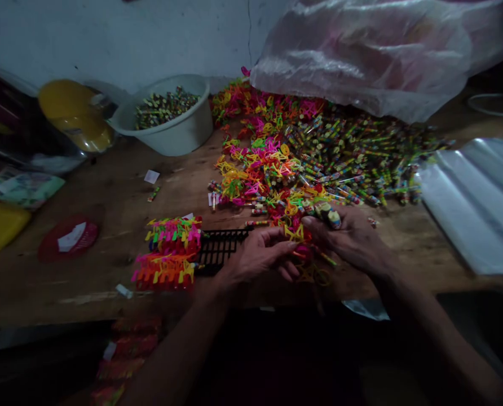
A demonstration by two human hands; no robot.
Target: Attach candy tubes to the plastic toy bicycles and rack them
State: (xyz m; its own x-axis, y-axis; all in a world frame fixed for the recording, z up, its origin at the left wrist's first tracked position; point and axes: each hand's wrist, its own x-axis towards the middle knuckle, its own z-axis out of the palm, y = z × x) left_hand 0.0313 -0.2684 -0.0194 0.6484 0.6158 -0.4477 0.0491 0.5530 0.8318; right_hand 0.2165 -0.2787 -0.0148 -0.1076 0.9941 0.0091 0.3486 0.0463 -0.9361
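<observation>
1. At the front of the wooden tabletop (107, 183), your two hands are near each other, over the loose small plastic pieces.
2. Your right hand (349, 235) holds a few short patterned tubes (328, 215); its fingers are closed around them, and the pale ends of the tubes point up beside the thumb.
3. Your left hand (260, 256) has its fingers bent, with a narrow gap to the thumb. They are just beside a yellow plastic piece (294, 233), which is between your hands. I cannot tell if these fingers grip it or only touch it.
4. Below it there is a magenta piece (304, 252), also between your hands; what supports it is not clear.
5. To the left of your left hand lies a black rack (220, 248). Its left part is covered by two rows of bright plastic pieces (164, 270), and the part nearer to your hand shows bare bars.
6. Beyond your hands, a mixed heap of coloured plastic pieces (257, 160) spreads toward the wall, and on its right side it meets a large heap of patterned tubes (361, 155).
7. Behind the rack, near the wall, a white tub (171, 138) contains more such tubes.
8. At the right edge lie clear plastic sheets (475, 203), and a big transparent bag (361, 56) hangs over the back of the heaps.
</observation>
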